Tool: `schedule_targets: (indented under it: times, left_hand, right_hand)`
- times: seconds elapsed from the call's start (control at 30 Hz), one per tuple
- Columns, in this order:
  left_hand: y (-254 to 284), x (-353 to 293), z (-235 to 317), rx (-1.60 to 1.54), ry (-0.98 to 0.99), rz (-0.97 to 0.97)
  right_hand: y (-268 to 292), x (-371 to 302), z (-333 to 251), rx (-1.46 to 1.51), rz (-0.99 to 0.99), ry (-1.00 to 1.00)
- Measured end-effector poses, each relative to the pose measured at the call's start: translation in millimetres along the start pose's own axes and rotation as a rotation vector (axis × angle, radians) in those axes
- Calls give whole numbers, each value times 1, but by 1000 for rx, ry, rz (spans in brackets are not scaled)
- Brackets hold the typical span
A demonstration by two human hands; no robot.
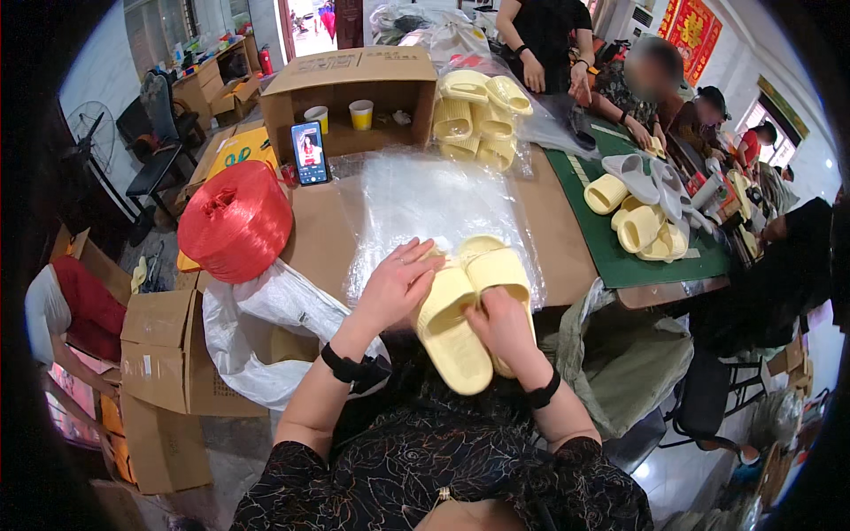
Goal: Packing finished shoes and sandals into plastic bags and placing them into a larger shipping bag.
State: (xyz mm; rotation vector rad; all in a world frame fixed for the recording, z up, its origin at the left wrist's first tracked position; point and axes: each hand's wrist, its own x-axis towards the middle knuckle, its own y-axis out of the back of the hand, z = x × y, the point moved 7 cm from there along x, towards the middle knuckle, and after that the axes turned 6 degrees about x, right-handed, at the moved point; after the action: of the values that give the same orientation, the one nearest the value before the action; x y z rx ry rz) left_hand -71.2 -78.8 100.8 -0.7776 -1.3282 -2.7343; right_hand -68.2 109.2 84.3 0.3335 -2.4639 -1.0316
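Just in front of my body are two pale yellow slippers, side by side, their toe ends away from me. The left slipper (pixel 456 350) shows its insole and ribbed strap; the right slipper (pixel 498 268) is partly covered by my hand. My right hand (pixel 503 326) is closed on the pair at the foot openings, its fingertips hidden there. Along the outer toe side of the left slipper lies my left hand (pixel 394 285), fingers bent against it, thumb out of sight. Beyond the slippers, clear plastic bags (pixel 425 199) are stacked flat on the cardboard-covered table (pixel 567 243).
A red twine roll (pixel 235 221) sits left, above a white sack (pixel 266 323). Behind stand a phone (pixel 309 152) and an open carton (pixel 354 71) holding cups. Bagged yellow slippers (pixel 478 115) lie at the back; more slippers (pixel 642 221) rest on a green mat (pixel 611 265). Co-workers sit right.
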Motion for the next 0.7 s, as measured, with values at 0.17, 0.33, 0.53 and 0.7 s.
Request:
schedule_targets:
  times: [0.17,0.33,0.53,0.7]
  left_hand:
    - [-9,-6,9,-57,-59,-92]
    - [-6,-10,39,-73,-244,-102]
    - [-6,-19,62,-40,-321,-76]
    - [-2,-23,68,-81,-328,-158]
  right_hand:
    - [-14,-4,-8,55,-148,126]
    - [-15,16,38,59,121,-56]
    - [-27,64,34,-42,148,61]
    - [-46,136,30,-69,170,-125]
